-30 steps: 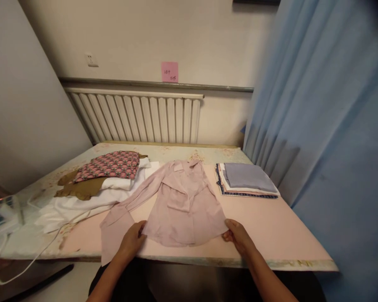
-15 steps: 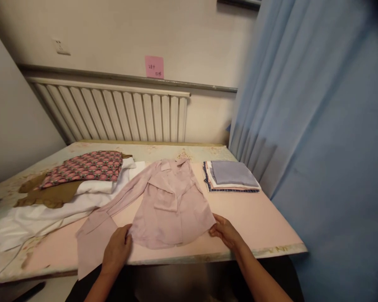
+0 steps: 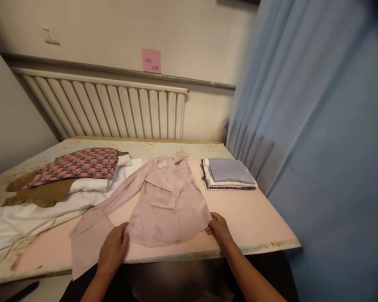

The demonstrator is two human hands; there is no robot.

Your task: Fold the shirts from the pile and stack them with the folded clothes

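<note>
A pale pink shirt [image 3: 164,218] lies spread on the table, collar toward the wall and hem toward me. One long sleeve stretches to the left, its cuff end hanging over the front edge. My left hand [image 3: 114,247] pinches the left corner of the hem. At the hem's right corner, my right hand [image 3: 219,228] grips the cloth between thumb and fingers. The shirt's other sleeve does not show clearly; part of the front is folded over near the chest.
Left of the shirt, a loose heap holds a patterned red garment [image 3: 78,167], a brown garment [image 3: 47,193] and white cloth [image 3: 91,201]. A folded clothes stack [image 3: 231,172] sits at right. A blue curtain [image 3: 318,147] borders the table [image 3: 264,222]; a radiator [image 3: 113,109] stands behind.
The view has shifted slightly, so everything sits a little further left. Both hands keep hold of the hem corners, and the shirt lies much as before.
</note>
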